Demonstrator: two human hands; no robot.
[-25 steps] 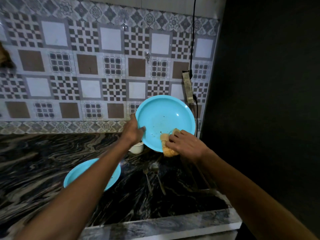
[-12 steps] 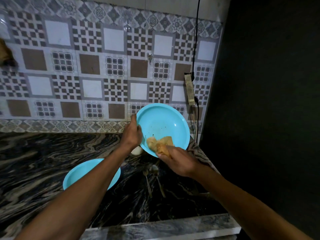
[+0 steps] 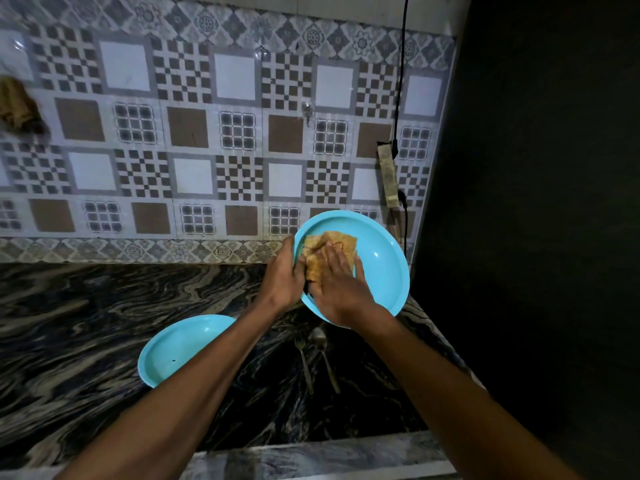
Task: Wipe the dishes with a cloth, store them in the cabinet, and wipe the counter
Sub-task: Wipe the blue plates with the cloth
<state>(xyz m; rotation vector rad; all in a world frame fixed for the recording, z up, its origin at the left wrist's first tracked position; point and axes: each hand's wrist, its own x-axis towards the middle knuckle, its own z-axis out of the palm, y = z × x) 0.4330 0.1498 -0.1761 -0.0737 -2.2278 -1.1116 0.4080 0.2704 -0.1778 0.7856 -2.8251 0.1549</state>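
Note:
A turquoise plate (image 3: 379, 268) is held tilted above the counter near the back right corner. My left hand (image 3: 282, 275) grips its left rim. My right hand (image 3: 337, 284) lies flat on a yellowish-brown cloth (image 3: 327, 249) and presses it against the plate's inner face. A second turquoise plate (image 3: 173, 348) lies flat on the dark marbled counter (image 3: 86, 327), partly hidden under my left forearm. A fork (image 3: 304, 363) and a spoon (image 3: 323, 355) lie side by side on the counter below the held plate.
A patterned tile wall (image 3: 207, 143) runs behind the counter. A power strip (image 3: 388, 176) hangs on it at the right, with a black cable going up. A dark wall closes the right side. A brown rag (image 3: 17, 105) hangs at far left. The counter's pale front edge (image 3: 311, 455) is near me.
My right hand has moved the cloth from the plate's lower edge up onto its left inner face and now lies flat on it. The plate has shifted slightly.

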